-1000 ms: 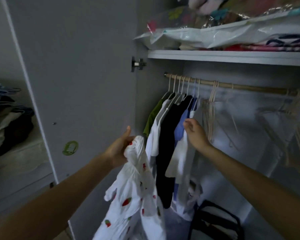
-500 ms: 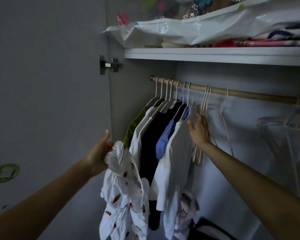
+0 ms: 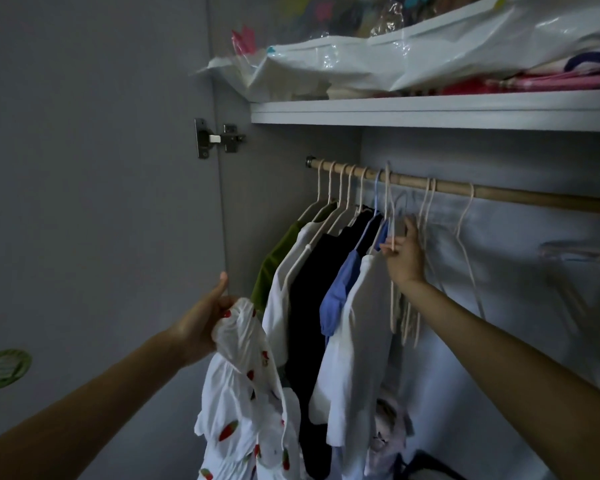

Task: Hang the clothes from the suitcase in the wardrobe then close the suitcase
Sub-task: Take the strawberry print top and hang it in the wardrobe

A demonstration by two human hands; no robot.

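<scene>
Head view, facing into the open wardrobe. Left hand clenched around the bunched top of a white strawberry-print garment, thumb pointing up, forearm reaching in from lower left. Garment dangling in loose folds below the fist, in front of the clothes already hung, just left of the white top and the black one.

Light, limp cotton by the look of it: no stiffness, likely to slump and slide off a thin hanger unless the shoulders get spread. Best taken at the neckline or shoulder seams, one side at a time, rather than in a wad as now.

Right hand raised to the bare cream hangers on the wooden rail, fingers pinching the wire of one hanger just beside the blue shirt, palm turned toward the rear wall, arm stretched up from lower right. Appears mid-pick of an empty hanger for the garment.

Green top at the far left of the row, close to the door hinge. Plastic-wrapped bedding on the shelf above. Suitcase out of sight.
</scene>
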